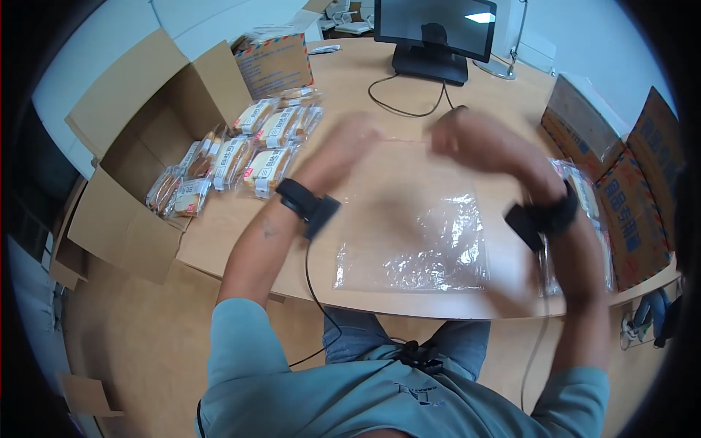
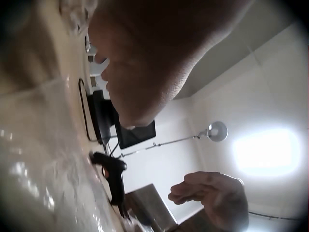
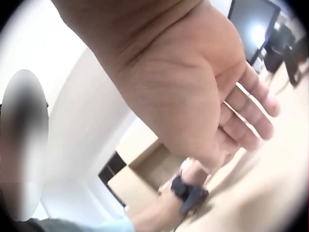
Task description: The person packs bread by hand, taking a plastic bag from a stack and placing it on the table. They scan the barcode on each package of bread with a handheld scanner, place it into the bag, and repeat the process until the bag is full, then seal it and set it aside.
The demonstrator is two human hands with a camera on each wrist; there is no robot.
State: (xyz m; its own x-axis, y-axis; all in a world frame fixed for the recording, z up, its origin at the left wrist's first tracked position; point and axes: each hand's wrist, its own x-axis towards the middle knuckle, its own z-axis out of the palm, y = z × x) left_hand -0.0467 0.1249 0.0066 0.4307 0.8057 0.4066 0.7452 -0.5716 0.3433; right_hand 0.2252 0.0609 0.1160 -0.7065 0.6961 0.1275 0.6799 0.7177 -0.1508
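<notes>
A large clear plastic bag [image 1: 409, 241] lies flat on the table in front of the person, with a thin reddish line along its far edge. The left hand [image 1: 354, 139], blurred in the head view, is by the bag's far left corner; its fingers are mostly hidden behind the palm in the left wrist view. By the far right corner is the right hand [image 1: 467, 135], also blurred. In the right wrist view the fingers [image 3: 248, 111] of that hand extend loosely and hold nothing. The left wrist view shows the right hand [image 2: 212, 193] raised above the bag.
Packaged bread [image 1: 255, 153] lies at the left beside an open cardboard box [image 1: 139, 124]. More packs [image 1: 580, 190] and printed cartons [image 1: 631, 197] stand right. A monitor [image 1: 434, 33] with a cable is at the back. A black pistol-shaped device [image 2: 113, 179] stands beyond the bag.
</notes>
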